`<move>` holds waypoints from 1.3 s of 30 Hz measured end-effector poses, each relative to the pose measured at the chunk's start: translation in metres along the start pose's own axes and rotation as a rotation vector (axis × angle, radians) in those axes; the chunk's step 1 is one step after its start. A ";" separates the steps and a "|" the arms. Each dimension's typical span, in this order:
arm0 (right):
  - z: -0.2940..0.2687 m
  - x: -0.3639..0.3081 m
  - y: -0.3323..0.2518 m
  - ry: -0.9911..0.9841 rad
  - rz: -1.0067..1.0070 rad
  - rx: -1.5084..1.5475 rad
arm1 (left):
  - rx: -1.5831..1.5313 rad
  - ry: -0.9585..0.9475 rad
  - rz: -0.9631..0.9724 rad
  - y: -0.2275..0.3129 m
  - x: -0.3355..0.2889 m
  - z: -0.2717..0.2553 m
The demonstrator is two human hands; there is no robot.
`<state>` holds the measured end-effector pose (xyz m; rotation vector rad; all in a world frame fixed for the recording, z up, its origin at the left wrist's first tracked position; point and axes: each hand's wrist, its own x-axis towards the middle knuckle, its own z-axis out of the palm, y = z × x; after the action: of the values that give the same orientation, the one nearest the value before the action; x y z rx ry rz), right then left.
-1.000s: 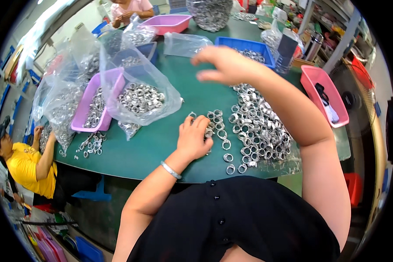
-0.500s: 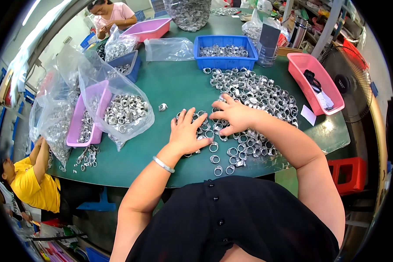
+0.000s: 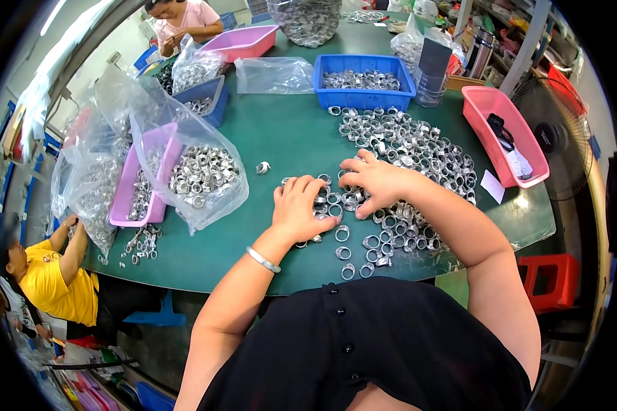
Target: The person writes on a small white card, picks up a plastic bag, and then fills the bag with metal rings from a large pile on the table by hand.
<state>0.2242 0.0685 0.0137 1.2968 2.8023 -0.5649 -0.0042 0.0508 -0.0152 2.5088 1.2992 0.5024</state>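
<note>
While the left hand (image 3: 298, 211) lies loosely spread over metal rings (image 3: 334, 204) on the green surface (image 3: 281, 137), the right hand (image 3: 382, 183), fingers parted, meets the left edge of the pile (image 3: 428, 154); a low, light touch should limit scattering.

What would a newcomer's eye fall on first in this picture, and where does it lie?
Probably the heap of silvery rings on the green table, right of centre, with the right hand at its left edge and the left hand over nearby rings. Beyond the heap, a bright blue tray holds more rings.
</note>
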 end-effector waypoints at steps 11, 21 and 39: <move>0.008 0.000 -0.020 0.080 0.175 -0.129 | -0.009 0.088 -0.007 -0.007 -0.003 0.004; -0.007 0.002 -0.009 0.023 0.116 -0.094 | -0.034 0.109 -0.033 -0.006 -0.004 0.003; -0.009 0.019 -0.016 0.050 0.176 -0.187 | -0.041 0.127 -0.031 -0.011 -0.008 0.004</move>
<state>0.2016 0.0758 0.0248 1.5147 2.6628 -0.2613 -0.0141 0.0502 -0.0247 2.4542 1.3557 0.6843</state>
